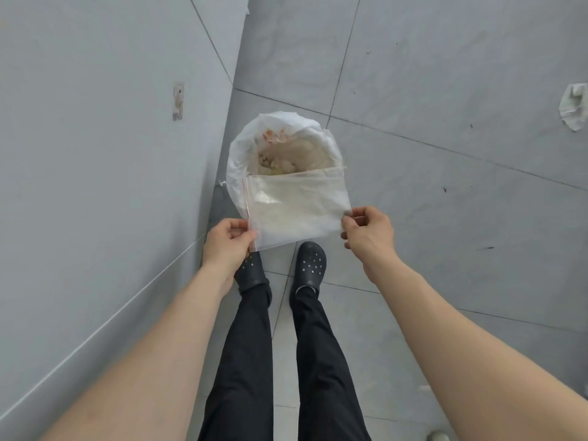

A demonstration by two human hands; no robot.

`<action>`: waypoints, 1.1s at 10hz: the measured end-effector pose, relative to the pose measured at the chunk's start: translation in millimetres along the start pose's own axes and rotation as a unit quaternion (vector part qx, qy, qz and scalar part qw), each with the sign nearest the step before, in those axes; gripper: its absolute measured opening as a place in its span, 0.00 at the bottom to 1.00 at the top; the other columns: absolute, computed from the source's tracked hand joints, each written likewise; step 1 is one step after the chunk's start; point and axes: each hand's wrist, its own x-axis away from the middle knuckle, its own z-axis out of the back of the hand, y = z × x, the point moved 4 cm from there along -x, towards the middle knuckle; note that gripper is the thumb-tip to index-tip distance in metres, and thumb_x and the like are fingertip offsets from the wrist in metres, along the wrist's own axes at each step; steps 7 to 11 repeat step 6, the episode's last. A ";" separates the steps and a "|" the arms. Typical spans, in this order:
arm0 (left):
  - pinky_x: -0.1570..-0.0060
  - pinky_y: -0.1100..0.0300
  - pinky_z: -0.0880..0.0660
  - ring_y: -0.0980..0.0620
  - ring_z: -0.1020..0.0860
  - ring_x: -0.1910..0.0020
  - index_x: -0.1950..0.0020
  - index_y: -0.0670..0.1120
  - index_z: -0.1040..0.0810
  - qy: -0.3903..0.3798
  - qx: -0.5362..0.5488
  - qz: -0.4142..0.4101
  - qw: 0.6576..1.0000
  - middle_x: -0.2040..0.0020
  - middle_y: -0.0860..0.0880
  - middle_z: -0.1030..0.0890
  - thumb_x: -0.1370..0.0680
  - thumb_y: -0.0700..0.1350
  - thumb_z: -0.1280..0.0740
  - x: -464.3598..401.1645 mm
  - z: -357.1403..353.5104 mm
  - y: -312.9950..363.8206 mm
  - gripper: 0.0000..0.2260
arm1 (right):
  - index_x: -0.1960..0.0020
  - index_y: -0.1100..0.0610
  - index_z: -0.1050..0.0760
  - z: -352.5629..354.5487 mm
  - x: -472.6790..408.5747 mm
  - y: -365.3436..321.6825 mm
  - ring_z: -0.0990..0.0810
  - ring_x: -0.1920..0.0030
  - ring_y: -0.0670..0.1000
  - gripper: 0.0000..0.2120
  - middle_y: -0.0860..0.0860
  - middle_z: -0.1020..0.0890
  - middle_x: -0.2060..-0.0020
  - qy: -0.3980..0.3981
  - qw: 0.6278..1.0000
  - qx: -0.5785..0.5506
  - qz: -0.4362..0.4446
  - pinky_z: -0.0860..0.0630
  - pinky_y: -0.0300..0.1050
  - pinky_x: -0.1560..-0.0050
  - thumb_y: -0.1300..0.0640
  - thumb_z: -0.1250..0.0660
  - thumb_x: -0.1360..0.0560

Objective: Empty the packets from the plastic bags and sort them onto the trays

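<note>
I hold a clear plastic zip bag [297,208] with a red seal strip, stretched flat between both hands. My left hand [227,241] pinches its lower left corner and my right hand [367,232] pinches its right edge. The bag looks empty and hangs over a bin lined with a white plastic liner [245,144]. Crumpled pale waste lies inside the bin. No trays or packets are in view.
A grey wall [105,154] runs close along the left. The floor is grey tile [445,202]. A crumpled white cloth or bag [574,106] lies at the far right. My two feet in black clogs [311,265] stand just behind the bin.
</note>
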 end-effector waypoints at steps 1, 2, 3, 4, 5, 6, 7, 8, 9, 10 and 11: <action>0.55 0.54 0.22 0.49 0.20 0.58 0.51 0.50 0.21 0.008 -0.002 -0.004 1.000 0.52 0.46 0.16 0.25 0.41 0.29 -4.5 -1.3 -0.6 0.06 | 0.56 0.47 0.22 -3.5 -3.5 -3.3 0.15 0.51 0.57 0.01 0.51 0.16 0.55 0.007 1.000 -0.020 0.010 0.16 0.61 0.48 0.52 0.32 0.26; 0.60 0.59 0.25 0.52 0.19 0.57 0.48 0.51 0.22 0.036 -0.026 -0.008 0.999 0.49 0.49 0.17 0.25 0.44 0.28 -3.7 0.4 -0.9 0.07 | 0.51 0.46 0.21 -3.0 -1.1 -8.2 0.16 0.50 0.54 0.05 0.48 0.17 0.53 0.000 1.000 -0.022 0.015 0.17 0.60 0.46 0.50 0.32 0.26; 0.61 0.61 0.27 0.56 0.20 0.55 0.39 0.52 0.25 0.065 -0.088 -0.017 0.994 0.43 0.53 0.19 0.25 0.47 0.28 2.5 6.5 1.7 0.15 | 0.35 0.46 0.24 1.2 4.7 -11.4 0.17 0.45 0.54 0.18 0.46 0.18 0.47 -0.020 1.000 -0.009 0.007 0.19 0.58 0.41 0.47 0.32 0.25; 0.52 0.56 0.26 0.50 0.21 0.44 0.33 0.52 0.28 0.070 -0.153 -0.030 0.985 0.35 0.51 0.22 0.25 0.49 0.28 9.9 11.0 4.5 0.21 | 0.27 0.46 0.30 10.1 15.0 -13.5 0.21 0.38 0.56 0.25 0.49 0.22 0.36 -0.036 0.998 0.047 -0.003 0.23 0.59 0.34 0.44 0.33 0.23; 0.52 0.57 0.29 0.48 0.23 0.38 0.29 0.53 0.31 0.066 -0.191 -0.063 0.977 0.30 0.50 0.26 0.24 0.51 0.29 24.9 11.8 14.7 0.25 | 0.24 0.47 0.34 21.9 27.3 -16.6 0.25 0.31 0.55 0.29 0.51 0.26 0.29 -0.041 0.993 0.106 0.019 0.27 0.59 0.31 0.42 0.33 0.23; 0.46 0.54 0.28 0.47 0.26 0.32 0.26 0.53 0.33 0.064 -0.229 -0.096 0.967 0.26 0.50 0.30 0.24 0.52 0.30 49.2 8.8 27.9 0.27 | 0.22 0.48 0.37 35.9 45.2 -22.4 0.30 0.26 0.55 0.32 0.51 0.29 0.25 -0.048 0.984 0.162 0.057 0.30 0.58 0.28 0.41 0.34 0.23; 0.46 0.54 0.28 0.47 0.26 0.32 0.26 0.53 0.33 0.064 -0.229 -0.096 0.967 0.26 0.50 0.30 0.24 0.52 0.30 49.2 8.8 27.9 0.27 | 0.22 0.48 0.37 35.9 45.2 -22.4 0.30 0.26 0.55 0.32 0.51 0.29 0.25 -0.048 0.984 0.162 0.057 0.30 0.58 0.28 0.41 0.34 0.23; 0.46 0.54 0.28 0.47 0.26 0.32 0.26 0.53 0.33 0.064 -0.229 -0.096 0.967 0.26 0.50 0.30 0.24 0.52 0.30 49.2 8.8 27.9 0.27 | 0.22 0.48 0.37 35.9 45.2 -22.4 0.30 0.26 0.55 0.32 0.51 0.29 0.25 -0.048 0.984 0.162 0.057 0.30 0.58 0.28 0.41 0.34 0.23; 0.46 0.54 0.28 0.47 0.26 0.32 0.26 0.53 0.33 0.064 -0.229 -0.096 0.967 0.26 0.50 0.30 0.24 0.52 0.30 49.2 8.8 27.9 0.27 | 0.22 0.48 0.37 35.9 45.2 -22.4 0.30 0.26 0.55 0.32 0.51 0.29 0.25 -0.048 0.984 0.162 0.057 0.30 0.58 0.28 0.41 0.34 0.23; 0.46 0.54 0.28 0.47 0.26 0.32 0.26 0.53 0.33 0.064 -0.229 -0.096 0.967 0.26 0.50 0.30 0.24 0.52 0.30 49.2 8.8 27.9 0.27 | 0.22 0.48 0.37 35.9 45.2 -22.4 0.30 0.26 0.55 0.32 0.51 0.29 0.25 -0.048 0.984 0.162 0.057 0.30 0.58 0.28 0.41 0.34 0.23; 0.46 0.54 0.28 0.47 0.26 0.32 0.26 0.53 0.33 0.064 -0.229 -0.096 0.967 0.26 0.50 0.30 0.24 0.52 0.30 49.2 8.8 27.9 0.27 | 0.22 0.48 0.37 35.9 45.2 -22.4 0.30 0.26 0.55 0.32 0.51 0.29 0.25 -0.048 0.984 0.162 0.057 0.30 0.58 0.28 0.41 0.34 0.23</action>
